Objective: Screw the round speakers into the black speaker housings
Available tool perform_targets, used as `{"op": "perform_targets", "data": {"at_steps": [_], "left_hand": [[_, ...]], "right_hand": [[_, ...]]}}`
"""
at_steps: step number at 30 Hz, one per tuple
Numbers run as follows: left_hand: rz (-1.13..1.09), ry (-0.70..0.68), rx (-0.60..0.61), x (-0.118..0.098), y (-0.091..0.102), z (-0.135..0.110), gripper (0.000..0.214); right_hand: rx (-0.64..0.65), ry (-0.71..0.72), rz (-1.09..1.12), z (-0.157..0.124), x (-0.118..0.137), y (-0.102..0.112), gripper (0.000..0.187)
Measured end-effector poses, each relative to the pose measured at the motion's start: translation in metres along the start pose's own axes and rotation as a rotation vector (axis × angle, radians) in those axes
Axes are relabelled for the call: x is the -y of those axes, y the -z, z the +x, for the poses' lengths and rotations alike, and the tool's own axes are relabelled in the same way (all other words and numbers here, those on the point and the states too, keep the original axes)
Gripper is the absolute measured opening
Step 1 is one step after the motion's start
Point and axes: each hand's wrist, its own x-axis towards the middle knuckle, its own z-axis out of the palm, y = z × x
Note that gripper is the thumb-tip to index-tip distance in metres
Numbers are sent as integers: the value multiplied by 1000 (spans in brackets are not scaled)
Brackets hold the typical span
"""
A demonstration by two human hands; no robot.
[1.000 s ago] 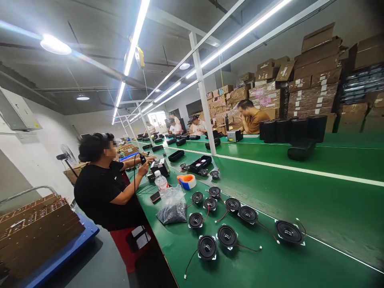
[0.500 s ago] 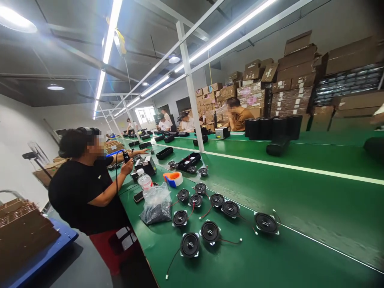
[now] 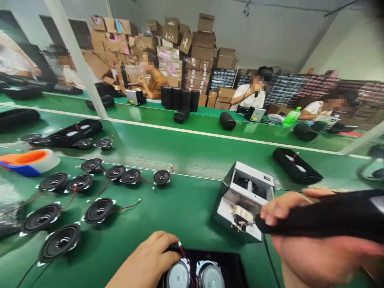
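Observation:
At the bottom middle, my left hand point(image 3: 147, 258) is at the left edge of a black speaker case point(image 3: 235, 264). Its thumb and forefinger close around a red-and-black speaker wire point(image 3: 183, 252) with a white plug. Two round speaker drivers point(image 3: 211, 277), backs up, sit inside the case, which the frame's bottom edge cuts off. At right, my right hand point(image 3: 312, 258) wraps around a black electric screwdriver point(image 3: 333, 214), blurred and close to the camera. Its tip points left, in front of a grey screw feeder box point(image 3: 265, 182); whether they touch I cannot tell.
Several loose speakers point(image 3: 99, 211) with wires lie at left, by an orange-and-blue tape dispenser point(image 3: 28, 162) and a plastic bag point(image 3: 9, 212). Another open speaker case point(image 3: 297, 166) is at right. A white post point(image 3: 78, 60) rises from the bench; co-workers sit across it.
The view has swung right and down, from a co-worker at left to the bench before me. Both my hands, the speaker case, the screwdriver and the screw feeder have come into view.

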Motion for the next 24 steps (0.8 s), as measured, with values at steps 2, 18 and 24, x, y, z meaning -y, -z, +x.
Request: {"op": "perform_targets", "data": {"at_steps": [2, 18, 24], "left_hand": [[-39, 31, 20, -6, 9, -3, 49], [-103, 252, 164, -52, 43, 10, 46], [-94, 258, 177, -52, 42, 8, 48]], "right_hand": [[21, 18, -40, 0, -6, -9, 72], [70, -10, -108, 2, -21, -17, 74], [81, -8, -102, -4, -22, -18, 86]]}}
